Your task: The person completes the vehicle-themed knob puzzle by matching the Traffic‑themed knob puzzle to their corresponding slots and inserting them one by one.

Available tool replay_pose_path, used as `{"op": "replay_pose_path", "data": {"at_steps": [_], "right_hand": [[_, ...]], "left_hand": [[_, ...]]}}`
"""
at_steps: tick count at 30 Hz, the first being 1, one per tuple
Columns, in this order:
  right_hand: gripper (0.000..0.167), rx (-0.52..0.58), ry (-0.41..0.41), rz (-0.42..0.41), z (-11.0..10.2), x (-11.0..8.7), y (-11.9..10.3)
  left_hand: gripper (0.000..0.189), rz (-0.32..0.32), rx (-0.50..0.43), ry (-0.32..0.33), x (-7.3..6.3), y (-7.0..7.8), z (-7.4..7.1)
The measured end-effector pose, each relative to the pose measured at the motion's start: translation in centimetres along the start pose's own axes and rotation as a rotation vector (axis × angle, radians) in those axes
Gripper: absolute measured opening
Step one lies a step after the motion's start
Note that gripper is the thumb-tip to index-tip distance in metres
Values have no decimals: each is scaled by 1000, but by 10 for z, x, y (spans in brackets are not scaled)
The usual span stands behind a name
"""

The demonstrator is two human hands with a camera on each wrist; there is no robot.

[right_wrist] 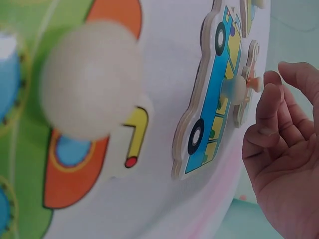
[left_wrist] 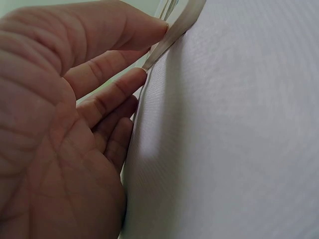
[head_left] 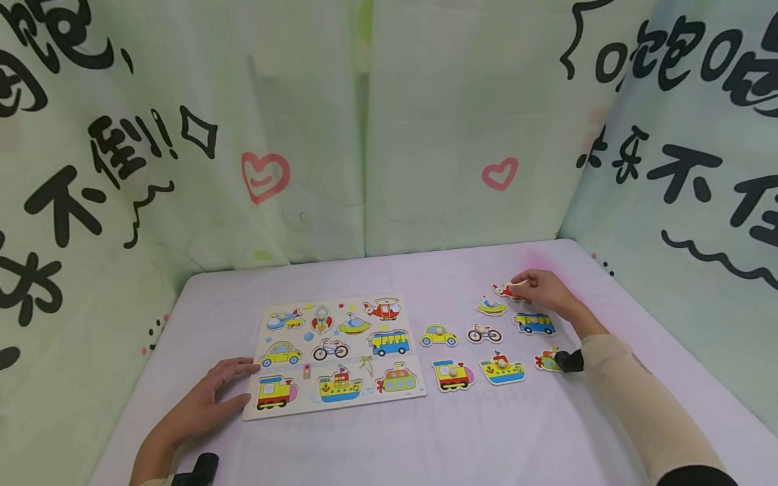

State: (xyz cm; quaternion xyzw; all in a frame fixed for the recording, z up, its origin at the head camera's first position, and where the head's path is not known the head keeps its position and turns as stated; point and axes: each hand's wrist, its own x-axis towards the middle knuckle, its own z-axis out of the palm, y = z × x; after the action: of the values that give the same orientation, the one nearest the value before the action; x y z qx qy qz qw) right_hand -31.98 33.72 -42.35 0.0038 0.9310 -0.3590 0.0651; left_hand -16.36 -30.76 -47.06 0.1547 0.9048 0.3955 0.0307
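1. At the right of the frame, a red helicopter piece (head_left: 503, 290) is reached by a person's right hand (head_left: 543, 290); the piece lies directly at the fingertips, its right end partly covered by them.
2. In the right wrist view, an orange knob (right_wrist: 256, 83) is seen just beside the bent fingers, toward the upper right. Whether it is pinched there, or the fingers are merely held near it, cannot be told.
3. Just below the helicopter piece, a flying-saucer piece (head_left: 491, 306) is shown to the left and a blue bus piece (head_left: 535, 323) to the right. Under the right forearm's beige sleeve (head_left: 644, 398), near the wrist, a submarine piece (head_left: 546, 360) is partly hidden.
4. Right of centre, a yellow car piece (head_left: 439, 335) and a bicycle piece (head_left: 484, 333) are laid out above a train piece (head_left: 452, 375) and a ship piece (head_left: 502, 368).
5. At lower left, the edge of a picture board (head_left: 308, 398) is touched by the left hand (head_left: 209, 399), its thumb and fingers apart and nothing clamped between them.
6. By the board's upper right corner, a matching helicopter picture (head_left: 383, 310) is displayed, well apart from the piece at the right hand. All is set on a white-covered table (head_left: 365, 445).
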Motion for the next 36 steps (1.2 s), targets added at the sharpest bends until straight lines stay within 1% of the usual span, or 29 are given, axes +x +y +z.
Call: {"op": "replay_pose_path", "data": {"at_steps": [14, 20, 29, 36], "right_hand": [[41, -4, -38, 39, -2, 12, 4], [41, -12, -55, 69, -3, 16, 2], [38, -25, -57, 65, 0, 19, 4], [35, -28, -52, 39, 3, 22, 6]], "left_hand": [[46, -43, -4, -10, 0, 2, 0], [46, -30, 4, -4, -1, 2, -1], [46, -35, 14, -1, 0, 2, 0], [46, -40, 13, -5, 0, 1, -1]]}}
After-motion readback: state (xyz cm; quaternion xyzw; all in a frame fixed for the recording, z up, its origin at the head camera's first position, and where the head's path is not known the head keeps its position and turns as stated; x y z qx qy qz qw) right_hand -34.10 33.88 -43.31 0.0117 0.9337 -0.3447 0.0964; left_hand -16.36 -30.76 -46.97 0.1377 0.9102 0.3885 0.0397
